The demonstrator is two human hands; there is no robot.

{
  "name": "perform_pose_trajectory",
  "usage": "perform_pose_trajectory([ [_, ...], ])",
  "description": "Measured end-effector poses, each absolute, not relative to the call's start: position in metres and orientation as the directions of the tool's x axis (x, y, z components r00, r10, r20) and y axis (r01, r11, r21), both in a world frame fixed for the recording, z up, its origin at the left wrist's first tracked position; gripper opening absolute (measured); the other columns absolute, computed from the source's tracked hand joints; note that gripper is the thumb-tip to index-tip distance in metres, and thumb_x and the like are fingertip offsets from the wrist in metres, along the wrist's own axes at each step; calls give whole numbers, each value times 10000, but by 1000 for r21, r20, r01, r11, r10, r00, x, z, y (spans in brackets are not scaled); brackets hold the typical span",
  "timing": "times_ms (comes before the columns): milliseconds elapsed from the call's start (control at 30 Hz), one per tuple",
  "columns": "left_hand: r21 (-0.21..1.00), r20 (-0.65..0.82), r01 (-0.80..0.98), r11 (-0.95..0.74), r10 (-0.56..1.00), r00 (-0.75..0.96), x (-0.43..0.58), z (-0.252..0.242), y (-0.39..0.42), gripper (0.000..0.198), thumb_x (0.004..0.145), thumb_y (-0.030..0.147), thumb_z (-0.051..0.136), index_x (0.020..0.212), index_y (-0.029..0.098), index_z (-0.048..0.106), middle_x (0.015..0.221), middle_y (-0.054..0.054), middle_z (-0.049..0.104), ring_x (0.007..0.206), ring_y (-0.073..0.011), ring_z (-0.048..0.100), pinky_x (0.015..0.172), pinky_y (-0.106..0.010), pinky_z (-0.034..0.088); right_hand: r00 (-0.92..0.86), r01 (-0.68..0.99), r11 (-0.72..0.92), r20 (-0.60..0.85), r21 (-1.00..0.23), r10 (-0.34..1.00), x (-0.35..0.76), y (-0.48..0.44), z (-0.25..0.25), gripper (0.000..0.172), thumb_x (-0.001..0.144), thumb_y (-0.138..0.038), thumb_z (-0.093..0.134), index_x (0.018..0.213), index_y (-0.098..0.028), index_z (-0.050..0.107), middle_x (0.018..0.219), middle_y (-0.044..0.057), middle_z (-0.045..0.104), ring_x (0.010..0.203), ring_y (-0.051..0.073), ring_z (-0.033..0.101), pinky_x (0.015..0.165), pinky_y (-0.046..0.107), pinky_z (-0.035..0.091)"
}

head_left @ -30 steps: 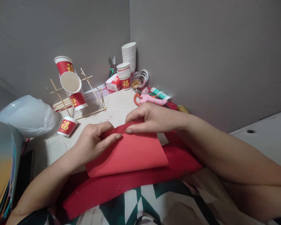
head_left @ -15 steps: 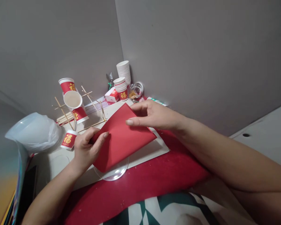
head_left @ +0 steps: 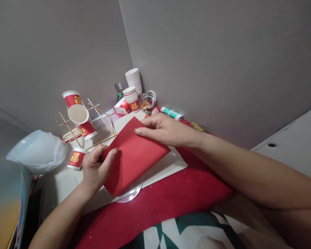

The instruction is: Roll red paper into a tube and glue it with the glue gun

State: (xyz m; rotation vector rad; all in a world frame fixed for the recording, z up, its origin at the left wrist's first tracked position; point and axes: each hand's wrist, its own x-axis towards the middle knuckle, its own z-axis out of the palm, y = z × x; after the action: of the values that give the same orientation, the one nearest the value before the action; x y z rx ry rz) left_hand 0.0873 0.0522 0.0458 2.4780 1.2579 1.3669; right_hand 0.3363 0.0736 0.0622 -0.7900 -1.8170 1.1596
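Both hands hold a folded red paper sheet [head_left: 133, 157] lifted and tilted over the white board [head_left: 168, 166]. My left hand [head_left: 95, 166] pinches its left edge, thumb on top. My right hand [head_left: 166, 129] grips its upper corner, fingers pressed together. Under the sheet's lower corner lies a clear round plastic lid [head_left: 126, 195]. A larger red sheet [head_left: 171, 204] covers the near table edge.
At the back left stands a frame of wooden sticks with red paper cups [head_left: 79, 116]. Stacks of cups [head_left: 132, 90], a small red box [head_left: 121, 107] and glue sticks [head_left: 171, 113] crowd the corner. A white plastic bag [head_left: 38, 152] bulges at the left.
The red sheet lay flat under both hands a second ago; it has been lifted and turned, uncovering the clear lid and white board. The view shifted upward.
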Motion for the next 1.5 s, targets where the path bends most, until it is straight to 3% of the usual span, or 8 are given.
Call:
perform_pose_trajectory([
  [233, 538, 594, 618, -574, 778, 205, 87, 43, 53, 310, 884, 345, 675, 643, 196, 550, 552, 52, 421, 527, -95, 369, 504, -223, 338, -290, 377, 598, 523, -707, 801, 327, 80, 46, 359, 980, -347, 451, 655, -215, 375, 616, -35, 418, 608, 117, 408, 620, 280, 296],
  [367, 716, 398, 529, -455, 889, 225, 86, 40, 59, 335, 894, 444, 666, 692, 185, 598, 617, 20, 537, 578, -113, 464, 528, -217, 393, -293, 489, 631, 568, -602, 769, 325, 84, 39, 353, 993, -339, 434, 672, -226, 341, 609, -32, 408, 590, 122, 385, 618, 286, 268],
  [633, 921, 66, 335, -199, 927, 369, 86, 38, 68, 332, 840, 450, 747, 1022, 173, 747, 924, -71, 753, 771, -191, 683, 671, -271, 557, -392, 625, 636, 522, -453, 758, 324, 86, 35, 317, 1011, -341, 406, 733, -206, 475, 643, 8, 496, 625, 153, 439, 618, 283, 270],
  [800, 943, 55, 286, -168, 930, 364, 86, 36, 64, 290, 851, 440, 741, 986, 188, 789, 873, -61, 769, 699, -171, 676, 626, -259, 556, -380, 625, 648, 557, -435, 739, 324, 87, 34, 340, 997, -390, 429, 709, -214, 465, 614, -2, 457, 593, 148, 394, 595, 296, 233],
  [1000, 950, 118, 244, -193, 949, 294, 87, 34, 64, 277, 835, 447, 757, 950, 197, 789, 855, -54, 773, 678, -159, 667, 607, -246, 544, -308, 318, 583, 500, -748, 809, 336, 98, 41, 392, 869, -438, 637, 612, -203, 457, 591, -26, 472, 575, 113, 417, 577, 270, 309],
  [1100, 948, 207, 208, -242, 962, 176, 86, 32, 68, 287, 813, 454, 776, 950, 202, 787, 884, -48, 778, 701, -159, 675, 635, -248, 551, -191, -13, 387, 383, -922, 904, 339, 102, 43, 333, 806, -507, 720, 869, -188, 648, 776, 13, 650, 683, 141, 565, 624, 262, 425],
  [1233, 931, 325, 162, -327, 945, 43, 86, 28, 71, 280, 827, 448, 766, 986, 218, 783, 949, -38, 786, 756, -152, 689, 700, -249, 567, -178, -378, 189, 271, -906, 946, 331, 100, 39, 505, 807, -607, 706, 1154, -244, 650, 1078, 48, 723, 920, 190, 671, 739, 293, 529],
  [1500, 870, 432, 286, -402, 900, -48, 90, 20, 68, 320, 858, 475, 719, 995, 193, 779, 945, -53, 788, 800, -178, 700, 724, -268, 563, -153, -495, 98, 198, -863, 968, 298, 88, 21, 469, 693, -531, 837, 975, -176, 717, 1012, 91, 773, 930, 232, 713, 861, 368, 571],
])
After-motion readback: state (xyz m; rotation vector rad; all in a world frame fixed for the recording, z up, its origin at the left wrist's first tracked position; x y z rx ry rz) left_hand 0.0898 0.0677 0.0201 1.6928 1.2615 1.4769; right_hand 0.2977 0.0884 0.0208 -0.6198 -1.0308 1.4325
